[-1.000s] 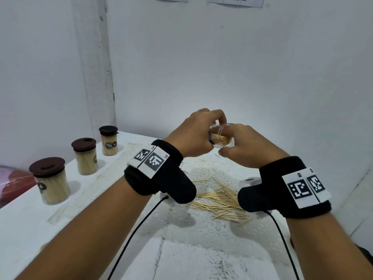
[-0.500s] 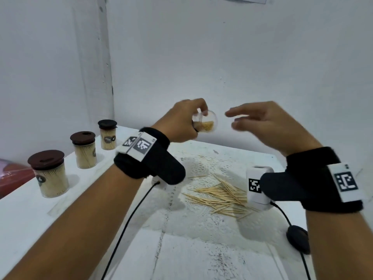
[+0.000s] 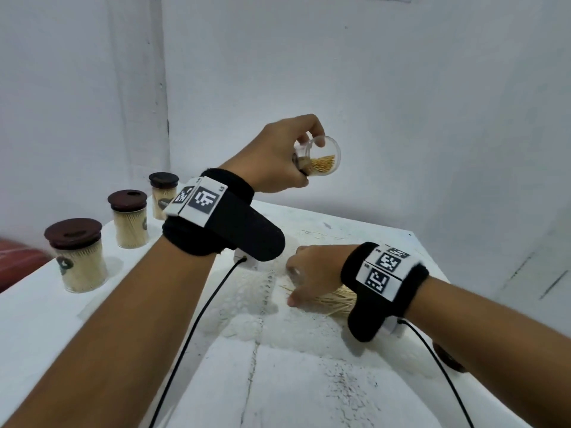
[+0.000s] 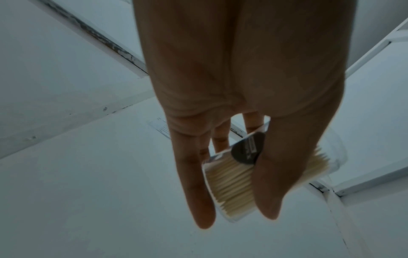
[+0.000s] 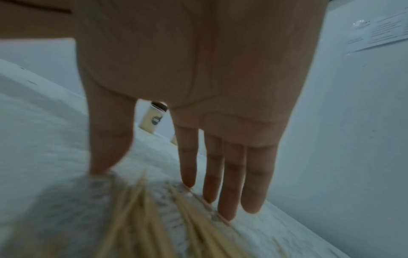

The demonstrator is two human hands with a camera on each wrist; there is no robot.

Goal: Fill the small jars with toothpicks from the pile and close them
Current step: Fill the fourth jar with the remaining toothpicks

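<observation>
Clear jar (image 3: 319, 159), part full, tilted, gripped by left hand (image 3: 278, 156) fingers and thumb. Right hand (image 3: 312, 273) fingers straight, spread over pile (image 3: 332, 299), tips touching toothpicks.

Clear glossy plastic jar (image 3: 321, 157); pale wooden toothpicks (image 5: 159, 225); matt brown lids (image 3: 73, 233).

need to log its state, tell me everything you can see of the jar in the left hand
The small clear jar looks like plastic and has no lid. It is held in the air above the table, tipped on its side, open mouth facing the camera. Toothpicks fill only its lower part. A dark label sits on its wall. The left hand grips it, fingers and thumb curled around it.
</observation>
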